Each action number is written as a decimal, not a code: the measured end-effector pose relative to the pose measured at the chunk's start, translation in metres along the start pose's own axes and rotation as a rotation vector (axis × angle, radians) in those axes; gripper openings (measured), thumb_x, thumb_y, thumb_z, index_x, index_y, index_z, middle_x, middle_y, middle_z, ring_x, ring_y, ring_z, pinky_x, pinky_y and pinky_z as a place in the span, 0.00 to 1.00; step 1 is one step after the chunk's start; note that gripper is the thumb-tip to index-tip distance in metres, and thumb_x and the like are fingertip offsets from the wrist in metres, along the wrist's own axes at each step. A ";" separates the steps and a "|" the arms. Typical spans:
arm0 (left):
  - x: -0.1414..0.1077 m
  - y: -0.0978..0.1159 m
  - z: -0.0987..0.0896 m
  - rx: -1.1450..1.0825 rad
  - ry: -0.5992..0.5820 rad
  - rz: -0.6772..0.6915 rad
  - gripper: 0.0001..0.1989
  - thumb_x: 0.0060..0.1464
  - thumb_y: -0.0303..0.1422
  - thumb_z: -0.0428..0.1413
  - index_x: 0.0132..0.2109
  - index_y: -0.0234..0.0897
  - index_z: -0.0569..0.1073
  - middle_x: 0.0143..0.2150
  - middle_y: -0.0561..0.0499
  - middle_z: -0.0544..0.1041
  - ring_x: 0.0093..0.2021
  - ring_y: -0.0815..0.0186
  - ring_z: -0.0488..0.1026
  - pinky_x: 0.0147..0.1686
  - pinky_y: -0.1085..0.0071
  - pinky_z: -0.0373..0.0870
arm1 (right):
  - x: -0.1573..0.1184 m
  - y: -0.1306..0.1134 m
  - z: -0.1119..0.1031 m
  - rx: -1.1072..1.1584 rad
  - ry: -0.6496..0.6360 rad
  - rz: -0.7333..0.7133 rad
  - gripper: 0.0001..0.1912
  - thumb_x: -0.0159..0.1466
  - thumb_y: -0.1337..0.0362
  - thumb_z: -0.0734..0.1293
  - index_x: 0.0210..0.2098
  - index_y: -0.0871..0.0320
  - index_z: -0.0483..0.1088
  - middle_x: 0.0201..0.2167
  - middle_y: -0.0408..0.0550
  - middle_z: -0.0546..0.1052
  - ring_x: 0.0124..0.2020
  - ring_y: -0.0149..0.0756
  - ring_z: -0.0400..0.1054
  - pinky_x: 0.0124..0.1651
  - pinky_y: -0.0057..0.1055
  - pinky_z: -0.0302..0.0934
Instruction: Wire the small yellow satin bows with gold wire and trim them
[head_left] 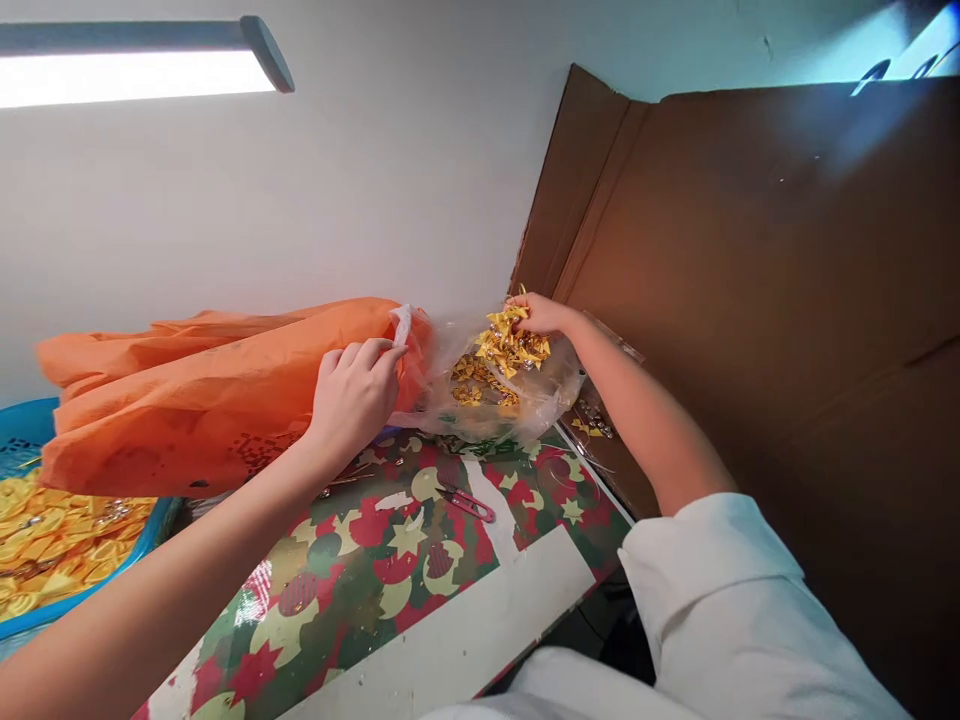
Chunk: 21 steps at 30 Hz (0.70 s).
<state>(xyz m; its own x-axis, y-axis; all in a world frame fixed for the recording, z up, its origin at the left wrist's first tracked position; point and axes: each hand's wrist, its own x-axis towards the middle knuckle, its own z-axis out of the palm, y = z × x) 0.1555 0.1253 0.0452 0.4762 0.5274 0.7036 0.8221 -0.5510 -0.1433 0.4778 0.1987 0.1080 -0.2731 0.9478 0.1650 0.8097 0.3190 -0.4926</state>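
My left hand (358,385) is closed on the gathered edge of a clear plastic bag (551,400), beside the orange fabric bundle. The bag lies on the table with its mouth spread. Over it, my right hand (541,312) grips a cluster of yellow ribbon bows (511,342) with small shiny beads among them. My right fingertips are partly hidden by the bows. More yellow bows (471,385) lie inside the bag, under the held cluster. A small pair of red thread snips (466,503) rests on the patterned table cover (405,570), nearer to me.
A blue basket (150,530) heaped with yellow ribbon pieces (60,545) stands at the left. The large orange bundle (195,390) lies along the wall. Tall brown cardboard (772,270) borders the right side, with loose beads (596,415) near its base.
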 end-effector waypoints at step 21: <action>-0.014 -0.033 -0.029 -0.072 -0.277 0.232 0.25 0.59 0.29 0.52 0.63 0.45 0.66 0.58 0.42 0.71 0.53 0.52 0.68 0.52 0.56 0.60 | -0.068 -0.165 0.149 0.476 -0.558 -0.417 0.08 0.52 0.69 0.69 0.32 0.59 0.69 0.31 0.39 0.74 0.34 0.31 0.69 0.41 0.26 0.63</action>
<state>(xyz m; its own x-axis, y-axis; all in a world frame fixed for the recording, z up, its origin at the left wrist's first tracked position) 0.1124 0.1178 0.0606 0.7222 0.5323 0.4417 0.6626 -0.7158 -0.2207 0.2852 0.0817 0.0508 -0.8190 0.5731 0.0286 0.3143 0.4897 -0.8132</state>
